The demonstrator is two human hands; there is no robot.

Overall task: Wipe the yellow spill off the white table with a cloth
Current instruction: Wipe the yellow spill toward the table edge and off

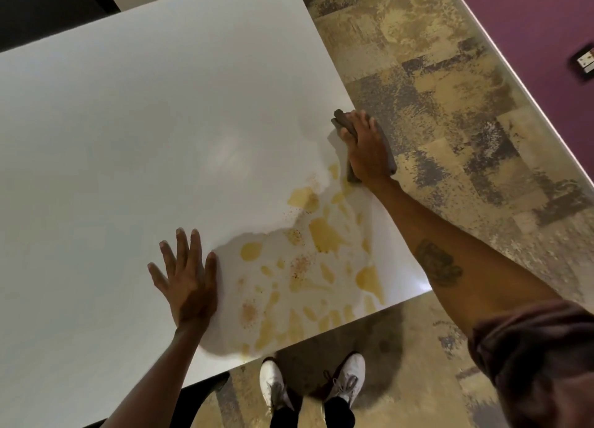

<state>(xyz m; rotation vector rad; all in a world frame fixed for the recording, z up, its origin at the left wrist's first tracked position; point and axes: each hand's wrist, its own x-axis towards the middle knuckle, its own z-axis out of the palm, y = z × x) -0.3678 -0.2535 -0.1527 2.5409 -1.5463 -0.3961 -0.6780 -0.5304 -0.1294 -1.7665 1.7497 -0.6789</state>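
Note:
A yellow spill (324,238) of blotches and orange specks covers the near right corner of the white table (144,138). My right hand (364,148) presses flat on a dark brown cloth (342,122) at the table's right edge, just beyond the spill's far end. Part of the cloth hangs past the edge. My left hand (186,276) lies flat on the table with its fingers spread, touching the spill's left border and holding nothing.
The table's right edge and near edge meet at a corner (429,287) beside the spill. Patterned tan and grey floor (450,106) lies to the right. My white shoes (308,382) stand below the near edge. A purple wall (530,25) runs at the far right.

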